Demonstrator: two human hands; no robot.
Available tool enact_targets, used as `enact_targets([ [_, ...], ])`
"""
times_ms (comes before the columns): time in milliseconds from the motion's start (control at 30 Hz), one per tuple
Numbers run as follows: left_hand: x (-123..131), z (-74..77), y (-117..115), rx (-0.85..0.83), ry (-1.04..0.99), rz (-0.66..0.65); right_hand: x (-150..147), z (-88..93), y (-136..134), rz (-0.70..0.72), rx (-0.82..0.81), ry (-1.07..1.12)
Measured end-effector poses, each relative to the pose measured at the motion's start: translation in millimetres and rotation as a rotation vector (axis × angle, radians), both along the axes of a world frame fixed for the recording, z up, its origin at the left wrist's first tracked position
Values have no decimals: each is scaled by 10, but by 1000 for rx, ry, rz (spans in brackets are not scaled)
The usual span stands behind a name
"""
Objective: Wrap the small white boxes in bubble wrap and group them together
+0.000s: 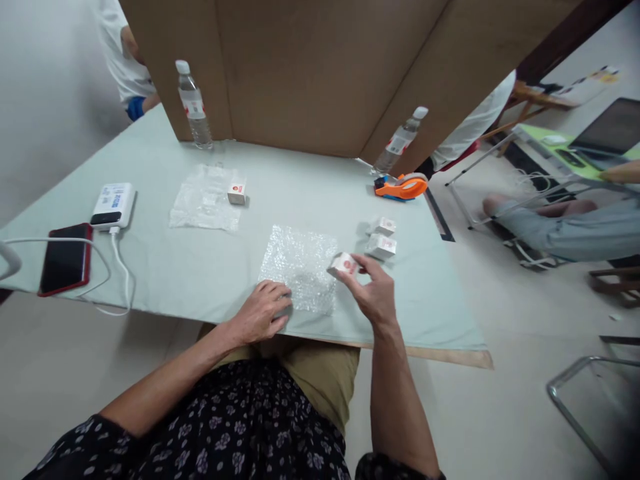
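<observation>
A small white box with a red print is held between the thumb and fingers of my right hand, over the right side of a sheet of bubble wrap. The wrap lies flat near the table's front edge. My left hand rests at its lower left corner, palm down, fingers loosely bent and thumb apart, gripping nothing that I can see. Two more small boxes, one nearer and one farther, sit just beyond my right hand.
A clear plastic sheet and another small box lie farther left. An orange tape dispenser and two water bottles stand by a cardboard screen. A phone and a cabled power bank occupy the left. Other people sit nearby.
</observation>
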State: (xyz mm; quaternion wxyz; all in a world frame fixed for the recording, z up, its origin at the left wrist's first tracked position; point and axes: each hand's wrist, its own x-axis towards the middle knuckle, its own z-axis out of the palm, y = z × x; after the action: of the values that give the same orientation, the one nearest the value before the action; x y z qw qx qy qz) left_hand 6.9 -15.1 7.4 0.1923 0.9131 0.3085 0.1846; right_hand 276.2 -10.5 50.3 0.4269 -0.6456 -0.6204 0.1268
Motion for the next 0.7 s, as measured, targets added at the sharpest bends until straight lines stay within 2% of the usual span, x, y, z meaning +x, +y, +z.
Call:
enact_targets([
  [133,-17,16,-18,-7,-1,1,-315,-134,284,243,-50,-65],
  [267,-35,3,-25,-20,-25,18,-390,-324,404,343,-168,-155],
  [700,17,1,28,62,48,25,-378,-340,382,397,-208,-239],
])
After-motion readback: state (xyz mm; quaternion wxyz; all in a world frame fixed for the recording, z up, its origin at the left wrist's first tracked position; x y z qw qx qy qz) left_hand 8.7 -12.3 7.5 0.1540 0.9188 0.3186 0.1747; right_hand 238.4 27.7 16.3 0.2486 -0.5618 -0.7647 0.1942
